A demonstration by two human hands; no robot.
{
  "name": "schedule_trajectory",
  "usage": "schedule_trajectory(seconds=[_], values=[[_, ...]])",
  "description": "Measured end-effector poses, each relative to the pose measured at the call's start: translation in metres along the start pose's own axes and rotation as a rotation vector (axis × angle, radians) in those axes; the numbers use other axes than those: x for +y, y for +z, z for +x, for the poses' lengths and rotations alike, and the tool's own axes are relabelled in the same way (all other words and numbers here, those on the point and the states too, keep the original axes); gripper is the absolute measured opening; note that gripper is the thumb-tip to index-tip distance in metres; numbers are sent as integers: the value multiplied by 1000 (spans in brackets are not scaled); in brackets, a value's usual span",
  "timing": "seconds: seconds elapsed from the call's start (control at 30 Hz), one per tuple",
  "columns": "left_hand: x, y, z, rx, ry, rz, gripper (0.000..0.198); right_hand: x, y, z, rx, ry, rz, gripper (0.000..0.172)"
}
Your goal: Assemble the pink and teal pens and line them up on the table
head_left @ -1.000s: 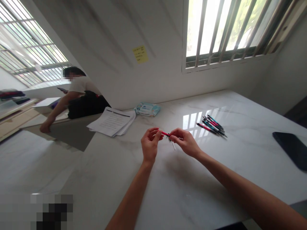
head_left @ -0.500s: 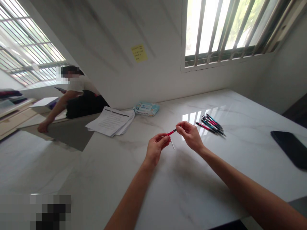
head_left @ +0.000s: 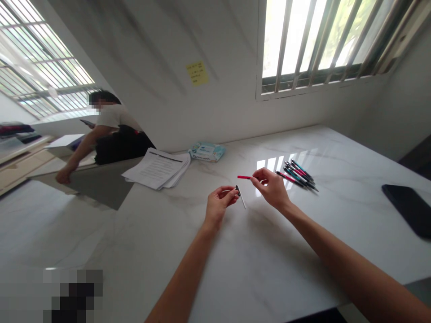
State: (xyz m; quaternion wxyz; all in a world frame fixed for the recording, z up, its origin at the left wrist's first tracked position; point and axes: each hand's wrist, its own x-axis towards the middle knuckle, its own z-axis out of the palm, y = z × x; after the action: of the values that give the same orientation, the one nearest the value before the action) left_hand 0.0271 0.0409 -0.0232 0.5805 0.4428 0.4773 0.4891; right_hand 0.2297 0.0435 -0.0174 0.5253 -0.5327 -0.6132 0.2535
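Red pen piece (head_left: 244, 177) pinched in right hand (head_left: 273, 190).
Left hand (head_left: 216, 207) placed at white rod (head_left: 243, 200); whether gripped cannot be told.

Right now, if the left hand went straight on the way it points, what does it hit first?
Probably the red piece in the right hand, just ahead of the left hand; depth is unclear.

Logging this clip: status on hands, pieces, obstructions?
Right hand: pinching red piece. Left hand: at black-and-white piece, grip unclear. Pens lie close, to the right.
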Motion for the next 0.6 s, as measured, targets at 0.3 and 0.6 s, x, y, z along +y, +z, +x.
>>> schedule_trajectory(seconds=[0.3, 0.6], values=[[3, -10, -3, -76, 369, 966, 13, 16, 0, -7, -309, 88, -698, 12], [-4, -10, -5, -131, 425, 1134, 24, 13, 2, -9, -416, 83, -627, 16]])
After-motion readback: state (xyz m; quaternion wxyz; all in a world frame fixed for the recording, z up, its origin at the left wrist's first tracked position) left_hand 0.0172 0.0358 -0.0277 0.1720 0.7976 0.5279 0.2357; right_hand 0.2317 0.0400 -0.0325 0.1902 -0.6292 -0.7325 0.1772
